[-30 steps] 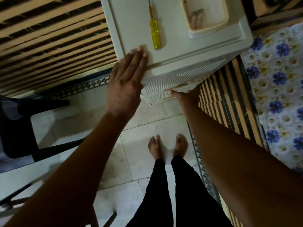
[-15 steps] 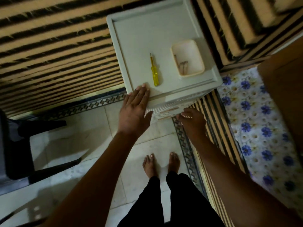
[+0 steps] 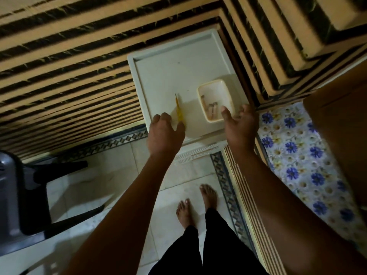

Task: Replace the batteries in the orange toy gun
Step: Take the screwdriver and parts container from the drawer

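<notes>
A yellow screwdriver [image 3: 178, 108] lies on the white plastic cabinet top [image 3: 178, 62]. My left hand [image 3: 164, 133] hovers at its handle end, fingers curled and thumb touching the handle; a firm grip is not clear. Beside it a cream tray [image 3: 213, 82] holds several small batteries [image 3: 212, 110]. My right hand [image 3: 240, 126] is spread open at the tray's near right corner, holding nothing. The orange toy gun is not in view.
The cabinet stands in a corner of striped walls. A dark plastic chair [image 3: 12, 195] is at the left. A blue-flowered cloth [image 3: 297, 155] and a brown wooden surface [image 3: 341, 135] lie to the right. My bare feet [image 3: 196, 203] stand on pale floor tiles.
Both hands left the cabinet's front edge and rose over its top: the left to the screwdriver handle, the right to the tray. The view pulled back.
</notes>
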The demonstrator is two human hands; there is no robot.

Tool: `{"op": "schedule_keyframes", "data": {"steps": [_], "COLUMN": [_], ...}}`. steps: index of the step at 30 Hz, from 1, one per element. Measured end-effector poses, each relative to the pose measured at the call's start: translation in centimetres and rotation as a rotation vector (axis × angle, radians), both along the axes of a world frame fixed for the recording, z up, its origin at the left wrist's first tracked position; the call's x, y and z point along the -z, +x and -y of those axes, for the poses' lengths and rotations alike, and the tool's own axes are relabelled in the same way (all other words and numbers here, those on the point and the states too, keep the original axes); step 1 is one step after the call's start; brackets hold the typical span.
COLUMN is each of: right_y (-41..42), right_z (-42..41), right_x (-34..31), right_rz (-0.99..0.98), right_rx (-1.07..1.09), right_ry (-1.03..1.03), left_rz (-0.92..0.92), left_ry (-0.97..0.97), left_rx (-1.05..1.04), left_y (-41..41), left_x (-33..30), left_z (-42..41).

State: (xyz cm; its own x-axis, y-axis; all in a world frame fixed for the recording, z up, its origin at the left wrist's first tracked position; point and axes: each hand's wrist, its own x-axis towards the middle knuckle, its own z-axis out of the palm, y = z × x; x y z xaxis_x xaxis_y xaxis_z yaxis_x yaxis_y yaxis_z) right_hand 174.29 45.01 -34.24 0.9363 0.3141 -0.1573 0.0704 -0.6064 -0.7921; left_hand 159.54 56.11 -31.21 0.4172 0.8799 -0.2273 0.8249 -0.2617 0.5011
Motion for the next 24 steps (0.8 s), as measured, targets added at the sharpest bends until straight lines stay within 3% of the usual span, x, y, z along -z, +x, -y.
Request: {"op": "schedule_keyframes", "data": {"steps": [6,12,17,24], "right_y": [2.8,2.7,0.5,-4.9], "right_z": [-1.4,-1.1,0.1,2.0], "right_x": [0.2,-1.3,-2.5,-5.3], "right_rz": [-0.15,-0.242,-0.371,-0.541], "right_rx": [-0.079,-0.136,-0.164,-0.311], "right_ry": [-0.068,-0.014,0.104,0.248], "left_rz": [-0.083,-0.004,0.283,0.606], "left_ry": [-0.035,-0.192,-0.423,-0.542], "left_rx": [-0.067,-0.171,-0.396,-0.649], "left_y": [2.9,3.4,0.8,-6.6], "left_x": [0.7,0.2,-1.2,-4.6], "left_z": [-1.1,-1.7,0.0,5.4]}}
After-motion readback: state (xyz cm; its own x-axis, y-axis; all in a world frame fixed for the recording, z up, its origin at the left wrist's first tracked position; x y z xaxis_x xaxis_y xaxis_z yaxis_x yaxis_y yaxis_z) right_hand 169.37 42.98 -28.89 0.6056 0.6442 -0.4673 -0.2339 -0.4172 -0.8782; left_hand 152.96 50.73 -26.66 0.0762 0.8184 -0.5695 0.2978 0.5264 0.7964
